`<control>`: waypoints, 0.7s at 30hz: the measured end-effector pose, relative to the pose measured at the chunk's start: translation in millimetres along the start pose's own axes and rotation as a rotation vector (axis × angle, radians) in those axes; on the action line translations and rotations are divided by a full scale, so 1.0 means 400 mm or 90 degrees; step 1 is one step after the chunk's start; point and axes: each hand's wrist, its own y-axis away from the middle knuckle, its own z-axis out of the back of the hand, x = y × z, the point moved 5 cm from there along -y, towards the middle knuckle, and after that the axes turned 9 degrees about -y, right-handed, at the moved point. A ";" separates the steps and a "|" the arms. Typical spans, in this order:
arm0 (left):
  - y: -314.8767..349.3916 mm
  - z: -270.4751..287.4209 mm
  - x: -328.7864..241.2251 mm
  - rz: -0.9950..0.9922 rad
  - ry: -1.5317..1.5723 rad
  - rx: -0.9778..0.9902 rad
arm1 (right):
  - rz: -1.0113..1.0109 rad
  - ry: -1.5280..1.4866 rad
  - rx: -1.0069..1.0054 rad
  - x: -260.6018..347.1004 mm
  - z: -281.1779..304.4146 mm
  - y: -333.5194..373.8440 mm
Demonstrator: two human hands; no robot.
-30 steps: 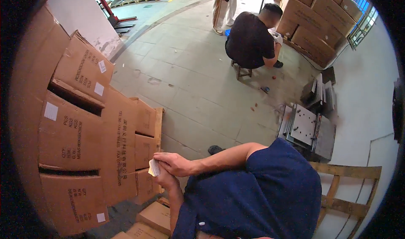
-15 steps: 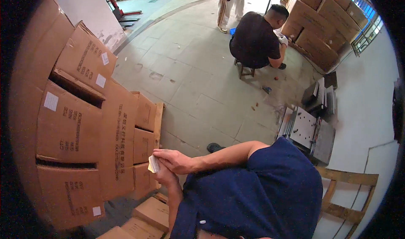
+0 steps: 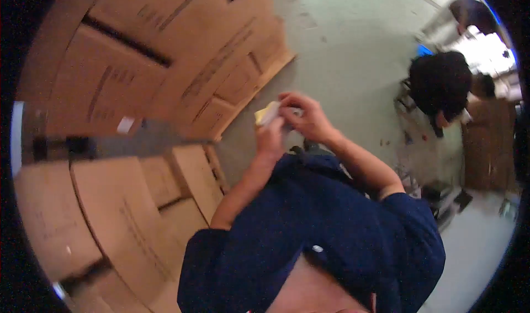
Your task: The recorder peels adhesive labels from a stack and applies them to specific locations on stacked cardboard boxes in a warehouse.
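Observation:
My two hands meet in front of my chest over a small pale yellow-white piece (image 3: 265, 114), perhaps a folded label or paper. My left hand (image 3: 270, 140) comes up from below and closes against it. My right hand (image 3: 307, 117) curls over the top, its fingertips pinching the piece. The picture is blurred, so the piece's exact shape is unclear. My dark blue shirt (image 3: 320, 230) fills the lower middle.
Stacked brown cardboard boxes (image 3: 127, 75) on a wooden pallet (image 3: 259, 81) fill the left. The grey-green floor (image 3: 342, 48) stretches beyond. A person in black (image 3: 441, 81) crouches at the upper right, another person (image 3: 475, 12) behind. More brown boxes (image 3: 488, 147) stand at the right.
The view has swung and tilted sharply, bringing the boxes closer. Both hands have lifted away from the boxes and still hold the pale piece between them.

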 end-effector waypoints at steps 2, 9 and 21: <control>0.007 0.022 0.026 -0.113 0.077 -0.028 | 0.034 -0.008 0.058 -0.005 -0.025 -0.012; 0.018 0.068 0.070 0.236 0.598 -0.009 | 0.171 0.151 0.094 0.007 -0.104 -0.007; 0.037 0.100 0.205 0.332 0.599 0.059 | 0.469 0.384 0.309 -0.015 -0.123 0.049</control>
